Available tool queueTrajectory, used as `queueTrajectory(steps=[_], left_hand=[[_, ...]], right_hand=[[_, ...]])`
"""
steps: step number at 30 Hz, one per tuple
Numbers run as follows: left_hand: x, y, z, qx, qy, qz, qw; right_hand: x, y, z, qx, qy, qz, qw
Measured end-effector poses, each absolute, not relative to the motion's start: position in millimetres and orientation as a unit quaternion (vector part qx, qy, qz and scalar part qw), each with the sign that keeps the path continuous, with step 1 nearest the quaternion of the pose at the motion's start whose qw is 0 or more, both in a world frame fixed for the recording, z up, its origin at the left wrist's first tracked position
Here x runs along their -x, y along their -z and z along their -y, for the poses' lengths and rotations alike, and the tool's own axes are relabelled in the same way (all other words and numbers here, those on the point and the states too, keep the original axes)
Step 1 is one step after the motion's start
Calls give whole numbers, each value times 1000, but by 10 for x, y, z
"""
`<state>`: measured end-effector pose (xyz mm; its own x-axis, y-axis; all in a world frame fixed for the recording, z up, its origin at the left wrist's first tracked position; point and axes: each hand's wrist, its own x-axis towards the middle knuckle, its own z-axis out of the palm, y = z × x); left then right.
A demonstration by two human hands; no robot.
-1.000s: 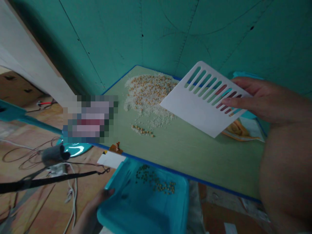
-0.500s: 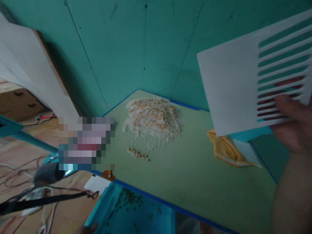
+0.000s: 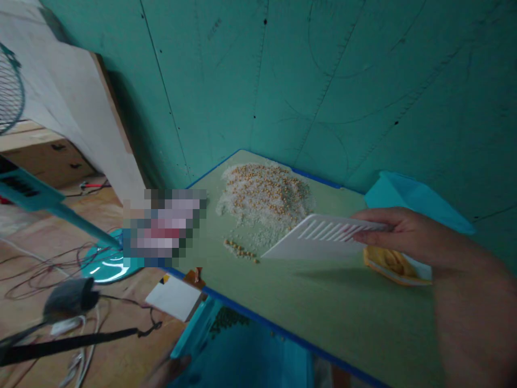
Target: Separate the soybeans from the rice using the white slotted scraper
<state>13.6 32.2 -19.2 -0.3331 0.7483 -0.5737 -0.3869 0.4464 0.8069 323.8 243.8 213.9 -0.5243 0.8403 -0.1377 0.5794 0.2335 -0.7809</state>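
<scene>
My right hand (image 3: 404,234) grips a white slotted card (image 3: 319,242) by its slotted end and holds it nearly flat, just above the green table (image 3: 323,307). The card's near corner hovers by a small row of yellow beans (image 3: 241,250). Behind that lies a large heap of white grains mixed with yellow beans (image 3: 264,196). My left hand (image 3: 167,372) shows only partly at the bottom edge, holding a teal tray (image 3: 242,355) below the table's blue front edge. A few beans lie in the tray.
A yellow cloth (image 3: 393,264) and a teal box (image 3: 412,196) sit at the right behind my hand. Teal walls close the table's back corner. Left of the table stand a fan base (image 3: 105,261), cables and a white card (image 3: 172,296) on the wooden floor.
My right hand has swung the slotted card from raised and upright down to almost flat, close to the small row of beans. The view has shifted, and the tray stays below the edge.
</scene>
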Motion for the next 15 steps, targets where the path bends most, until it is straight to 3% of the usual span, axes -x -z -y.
queueTrajectory(steps=[15], left_hand=[[-234, -145, -306, -27, -490, -572, 658]], right_hand=[[-3079, -1987, -2414, 458, -384, 794, 112]])
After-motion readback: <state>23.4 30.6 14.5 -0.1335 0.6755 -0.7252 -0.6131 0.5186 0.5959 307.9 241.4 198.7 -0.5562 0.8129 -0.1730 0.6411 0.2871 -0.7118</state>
